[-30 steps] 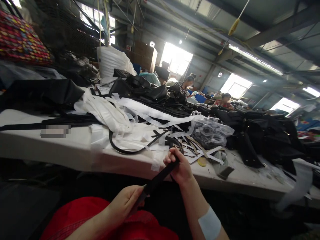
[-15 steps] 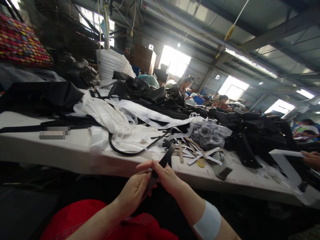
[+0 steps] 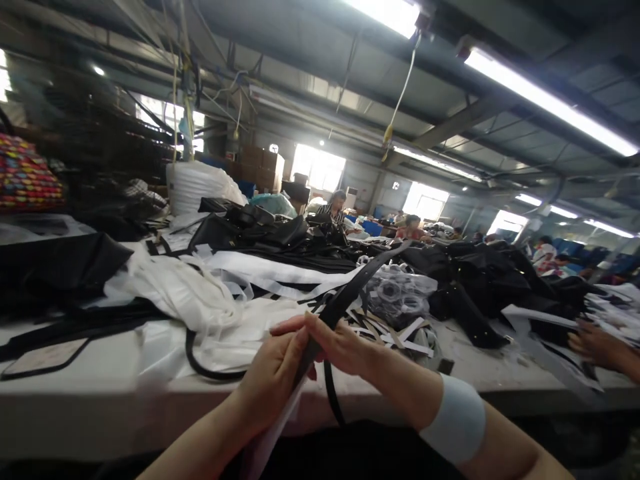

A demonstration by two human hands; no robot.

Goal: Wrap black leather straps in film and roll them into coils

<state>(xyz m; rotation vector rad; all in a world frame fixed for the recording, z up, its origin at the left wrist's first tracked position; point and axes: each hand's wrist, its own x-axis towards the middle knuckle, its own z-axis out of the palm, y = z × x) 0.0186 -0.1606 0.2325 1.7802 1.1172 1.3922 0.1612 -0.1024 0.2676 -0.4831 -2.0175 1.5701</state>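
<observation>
Both my hands meet around a black strap [image 3: 357, 283] in front of the table edge. My left hand [image 3: 277, 373] pinches it between thumb and fingers. My right hand [image 3: 333, 340] grips it just above, thumb on top. The strap's upper part slants up to the right over the table. Below my left hand hangs a pale strip [image 3: 277, 423]. Another black length [image 3: 333, 393] dangles under my right hand. The fingers hide where these pieces join. Right behind the hands, white fabric strips [image 3: 185, 293] lie in a heap.
On the white table [image 3: 80, 413] rest a clear bag of rings [image 3: 395, 290], loose cut strips [image 3: 417, 337] and piled black leather-like pieces [image 3: 480, 280]. Another person's hand [image 3: 600, 347] holds white and black material at the right. A patterned bag [image 3: 27, 177] is far left.
The strap now reaches farther up and right from my hands, and a pale strip shows below them. The view has tilted upward. The other person's hand shows more fully.
</observation>
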